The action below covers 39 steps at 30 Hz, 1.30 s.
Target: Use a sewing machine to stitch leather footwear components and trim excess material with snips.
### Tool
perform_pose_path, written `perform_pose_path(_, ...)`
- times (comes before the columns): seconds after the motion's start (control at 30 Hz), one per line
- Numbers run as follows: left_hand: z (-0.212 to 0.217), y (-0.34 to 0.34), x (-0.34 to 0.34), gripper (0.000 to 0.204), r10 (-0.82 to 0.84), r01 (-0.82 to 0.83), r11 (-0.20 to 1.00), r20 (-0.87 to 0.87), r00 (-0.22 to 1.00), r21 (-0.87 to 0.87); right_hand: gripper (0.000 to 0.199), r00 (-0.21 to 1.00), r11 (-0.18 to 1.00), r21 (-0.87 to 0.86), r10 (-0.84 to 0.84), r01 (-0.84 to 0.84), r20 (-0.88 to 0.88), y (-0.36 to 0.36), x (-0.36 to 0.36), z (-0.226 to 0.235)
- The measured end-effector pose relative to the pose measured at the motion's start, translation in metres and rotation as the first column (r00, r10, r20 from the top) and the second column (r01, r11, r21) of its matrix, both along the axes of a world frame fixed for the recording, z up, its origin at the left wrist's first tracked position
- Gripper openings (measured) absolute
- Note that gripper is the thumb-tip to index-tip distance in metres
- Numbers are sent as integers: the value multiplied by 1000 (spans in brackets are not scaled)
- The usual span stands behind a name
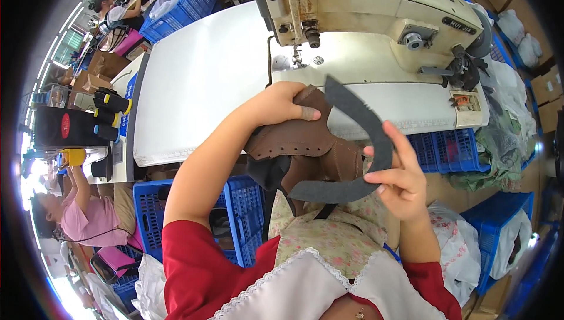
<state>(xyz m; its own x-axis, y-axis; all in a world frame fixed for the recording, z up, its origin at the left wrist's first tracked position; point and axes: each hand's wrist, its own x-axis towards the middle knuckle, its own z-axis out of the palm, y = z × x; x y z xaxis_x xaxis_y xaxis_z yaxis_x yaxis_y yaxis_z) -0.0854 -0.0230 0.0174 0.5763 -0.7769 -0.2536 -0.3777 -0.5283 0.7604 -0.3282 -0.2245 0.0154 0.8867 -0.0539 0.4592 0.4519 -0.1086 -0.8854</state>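
Head view: left hand (282,105) clamps the brown upper (305,149) above the lap, off the tabletop's (200,79) near edge, steadying it. Right hand (399,182) pinches the grey strip (367,143) against it, seemingly to match the curve. Sewing machine (364,14) sits behind.

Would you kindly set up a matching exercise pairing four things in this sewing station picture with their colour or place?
Things:
1. curved felt strip
2. leather shoe upper
3. sewing machine
4. plastic crate

Descriptions:
A. blue, on the floor beside the person's left arm
B. brown, gripped by the left hand
C. cream, standing on the white table
D. dark grey, pinched by the right hand

Pairs: 1-D, 2-B, 3-C, 4-A
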Motion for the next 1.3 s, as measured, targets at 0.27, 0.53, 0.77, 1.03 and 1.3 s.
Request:
perform_pose_path(0.27, 6, -3, -4, 39, 16, -16, 1000, 6, 1000, -6, 23, 975, 982, -49, -187, 183, -117, 11, 15, 15)
perform_pose_path(0.53, 25, 13, 19, 36, 141, -147, 988, -109, 984, -45, 28, 918, 683, -614, -299, 396, 260, 45, 43, 13)
perform_pose_path(0.77, -18, 18, 57, 36, 218, -232, 973, -271, 937, -18, 28, 909, 593, -689, -286, 416, 302, 59, 77, -18)
perform_pose_path(1.03, -28, 20, 78, 40, 166, -184, 982, -589, 791, 30, 28, 922, 691, -620, -353, 372, 160, 53, 100, -61)
perform_pose_path(1.3, -9, 25, 79, 68, -80, -17, 992, -740, 668, -123, 33, 897, 670, -607, -398, 427, 192, 63, 99, -88)
